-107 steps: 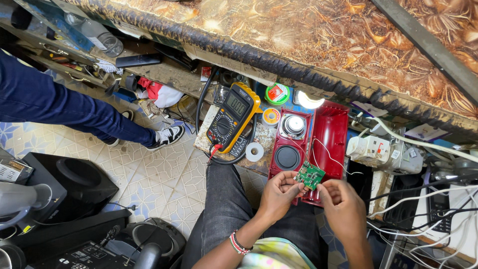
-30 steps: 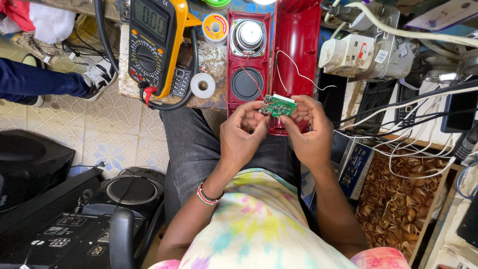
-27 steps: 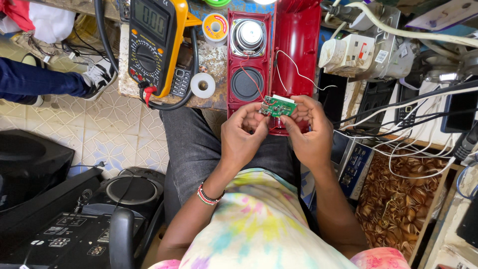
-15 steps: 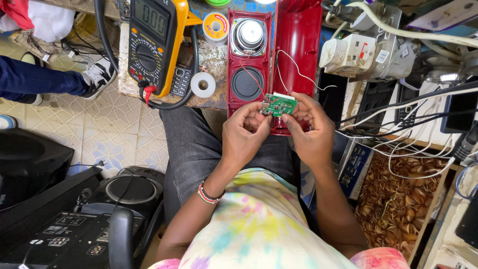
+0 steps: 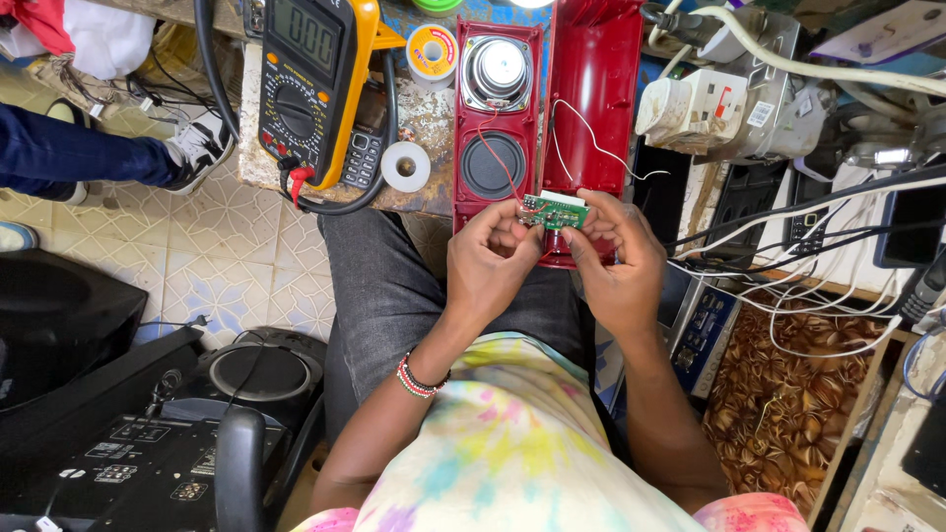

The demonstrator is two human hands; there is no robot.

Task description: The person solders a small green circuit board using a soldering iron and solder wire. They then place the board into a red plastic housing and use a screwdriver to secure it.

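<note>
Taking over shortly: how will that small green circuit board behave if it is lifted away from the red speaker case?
The circuit board, pinched between left hand and right hand, looks thin, stiff and probably light. Thin wires seem to tether it to the red speaker case, so it would likely tug and strain fragile joints.

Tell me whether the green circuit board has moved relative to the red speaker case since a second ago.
No. The green circuit board sits pinched between left hand and right hand, at the lower edge of the red speaker case, just below its dark lower speaker, as before.
</note>
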